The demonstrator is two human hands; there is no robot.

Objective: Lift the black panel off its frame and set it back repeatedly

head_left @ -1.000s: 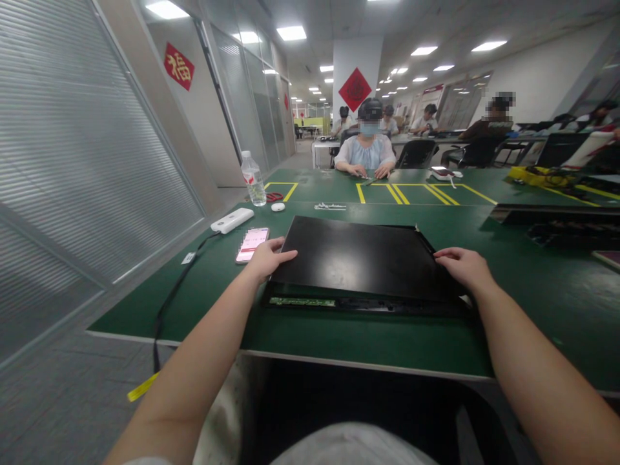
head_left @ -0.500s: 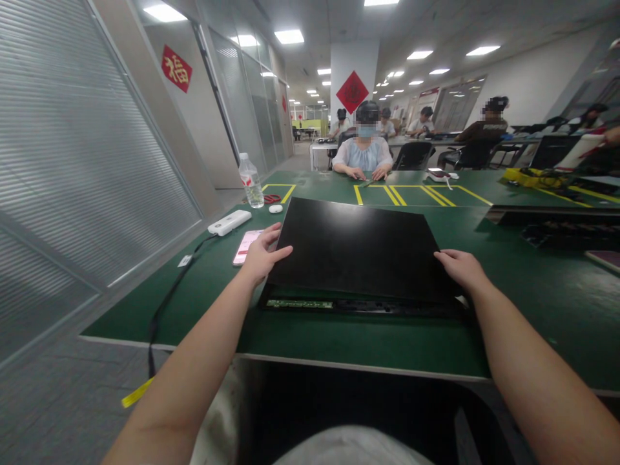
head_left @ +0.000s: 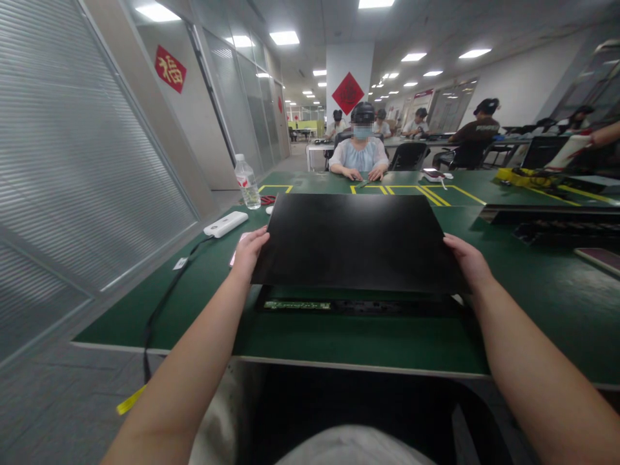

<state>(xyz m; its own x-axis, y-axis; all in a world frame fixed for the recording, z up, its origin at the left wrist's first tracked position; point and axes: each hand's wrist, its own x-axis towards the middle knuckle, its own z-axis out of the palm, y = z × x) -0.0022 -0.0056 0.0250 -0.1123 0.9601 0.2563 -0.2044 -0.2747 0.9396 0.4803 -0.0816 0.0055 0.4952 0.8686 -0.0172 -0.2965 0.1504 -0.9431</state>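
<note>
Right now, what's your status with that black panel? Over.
Left hand, right hand grip black panel sides. Near edge held above base. Water bottle apart, far left.

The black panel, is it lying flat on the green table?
No: the left hand and right hand grip the black panel by its sides, tilted above the open frame on the green table.

Bright, even office light from ceiling panels [head_left: 285, 37]; soft shadow under the black panel [head_left: 356, 242] on the green table [head_left: 339, 336]. Wide-angle bending at edges, far background slightly soft, foreground sharp.
</note>
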